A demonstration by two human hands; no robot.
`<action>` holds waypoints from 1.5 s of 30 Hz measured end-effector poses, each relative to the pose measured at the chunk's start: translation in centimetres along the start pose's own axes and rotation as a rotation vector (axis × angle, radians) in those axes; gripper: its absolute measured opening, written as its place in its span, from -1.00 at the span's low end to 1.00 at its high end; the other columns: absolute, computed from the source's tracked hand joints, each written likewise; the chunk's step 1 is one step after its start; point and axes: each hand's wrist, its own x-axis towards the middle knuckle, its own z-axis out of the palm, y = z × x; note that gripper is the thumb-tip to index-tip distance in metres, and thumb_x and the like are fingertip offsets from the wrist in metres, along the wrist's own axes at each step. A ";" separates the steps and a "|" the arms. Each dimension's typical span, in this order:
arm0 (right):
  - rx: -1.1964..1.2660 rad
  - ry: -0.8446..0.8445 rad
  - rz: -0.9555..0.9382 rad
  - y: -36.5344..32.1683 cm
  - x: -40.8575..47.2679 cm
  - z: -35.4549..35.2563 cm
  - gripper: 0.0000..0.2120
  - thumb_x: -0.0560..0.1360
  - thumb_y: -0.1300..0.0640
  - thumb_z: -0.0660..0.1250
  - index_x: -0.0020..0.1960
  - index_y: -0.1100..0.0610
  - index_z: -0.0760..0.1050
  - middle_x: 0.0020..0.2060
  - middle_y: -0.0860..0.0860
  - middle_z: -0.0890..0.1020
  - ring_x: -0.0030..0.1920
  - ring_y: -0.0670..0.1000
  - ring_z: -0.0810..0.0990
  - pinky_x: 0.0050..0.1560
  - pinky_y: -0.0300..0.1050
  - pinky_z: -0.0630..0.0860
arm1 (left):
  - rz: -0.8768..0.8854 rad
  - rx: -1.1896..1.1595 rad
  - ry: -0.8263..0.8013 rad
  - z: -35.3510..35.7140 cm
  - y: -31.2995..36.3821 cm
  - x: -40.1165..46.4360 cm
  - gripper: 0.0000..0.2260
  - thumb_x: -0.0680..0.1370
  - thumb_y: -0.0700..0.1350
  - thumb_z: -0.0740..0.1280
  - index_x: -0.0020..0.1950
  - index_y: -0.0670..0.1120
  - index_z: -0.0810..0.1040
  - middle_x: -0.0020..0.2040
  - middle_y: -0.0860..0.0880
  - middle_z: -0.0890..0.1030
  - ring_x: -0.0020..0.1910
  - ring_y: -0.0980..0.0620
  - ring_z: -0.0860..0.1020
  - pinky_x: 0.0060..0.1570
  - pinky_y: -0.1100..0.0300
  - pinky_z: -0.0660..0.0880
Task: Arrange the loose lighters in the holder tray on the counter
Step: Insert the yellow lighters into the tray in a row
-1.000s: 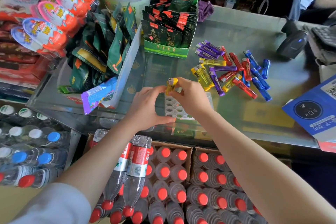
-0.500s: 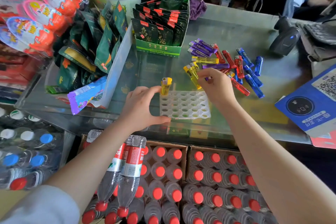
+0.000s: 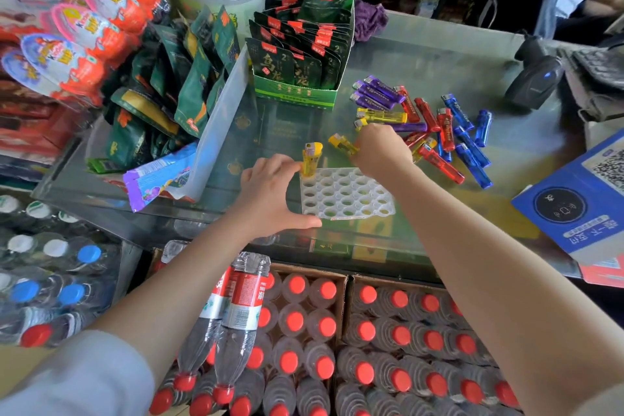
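The white tray [image 3: 347,194] sits near the surface's [image 3: 439,57] front edge. One yellow lighter [image 3: 310,159] stands upright in the tray's far-left corner hole. The left hand [image 3: 270,196] lies open against the tray's left side, a fingertip touching that lighter and the thumb at the tray's near corner. The right hand [image 3: 381,149] pinches a second yellow lighter [image 3: 341,142] just beyond the tray. The loose lighters [image 3: 435,125] lie heaped toward the right.

White holder tray [image 3: 347,194]; yellow lighter [image 3: 311,159]; purple, red, blue lighters [image 3: 435,125].
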 end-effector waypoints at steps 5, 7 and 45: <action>0.339 0.124 -0.072 1.9 -1.4 -1.2 -0.81 0.45 0.23 0.30 0.06 0.24 0.44 -0.15 0.07 0.56 -0.23 0.07 0.48 -0.22 -0.13 0.36 | 0.017 0.017 -0.042 0.2 0.6 0.9 -0.23 0.23 0.26 0.44 0.33 -0.02 0.31 0.29 0.02 0.31 0.27 -0.02 0.21 0.23 0.04 0.10; 0.738 0.170 -0.072 2.1 -3.3 -1.6 -0.85 0.46 0.22 0.32 -0.01 0.23 0.43 -0.24 0.03 0.59 -0.34 0.01 0.53 -0.26 -0.10 0.45 | 0.034 0.013 -0.032 0.4 0.5 1.1 -0.19 0.19 0.30 0.44 0.33 -0.03 0.32 0.28 0.02 0.33 0.27 -0.02 0.23 0.20 0.04 0.12; 0.907 0.203 -0.089 -0.9 -8.1 2.4 -0.89 0.42 0.27 0.30 -0.06 0.24 0.43 -0.35 0.10 0.49 -0.47 -0.10 0.31 -0.44 -0.31 0.28 | 0.064 0.008 0.031 0.9 0.0 1.0 -0.19 0.20 0.31 0.43 0.34 -0.03 0.34 0.28 0.03 0.38 0.28 -0.02 0.27 0.20 0.03 0.16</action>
